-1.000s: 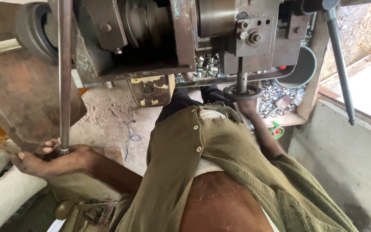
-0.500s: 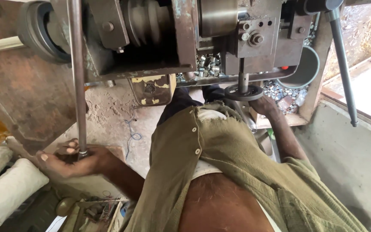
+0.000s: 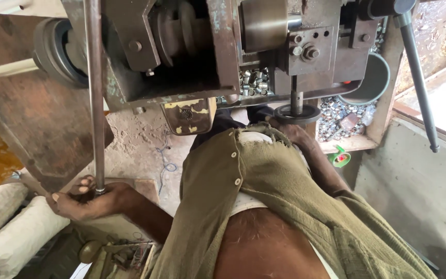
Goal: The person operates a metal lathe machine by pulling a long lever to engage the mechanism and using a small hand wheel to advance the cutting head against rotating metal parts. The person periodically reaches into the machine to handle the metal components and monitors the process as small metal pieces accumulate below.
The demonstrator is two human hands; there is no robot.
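olive-green shirt (image 3: 285, 191), grey rod (image 3: 95, 93), rusty-brown machine (image 3: 223, 51)

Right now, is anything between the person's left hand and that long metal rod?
No, nothing visible is in the way. The left hand is already wrapped around the bottom end of the long metal rod, fingers curled on it. The right hand is far off, up by the round black handwheel under the machine.

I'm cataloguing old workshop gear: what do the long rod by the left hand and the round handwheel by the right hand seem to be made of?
The long rod looks like bare steel: grey, smooth, a dull sheen, lightly stained. The left hand grips its lower end. The handwheel seems to be dark cast or machined metal, matte and grimy, on a metal shaft. The right hand rests at its rim. The exact alloys cannot be told.
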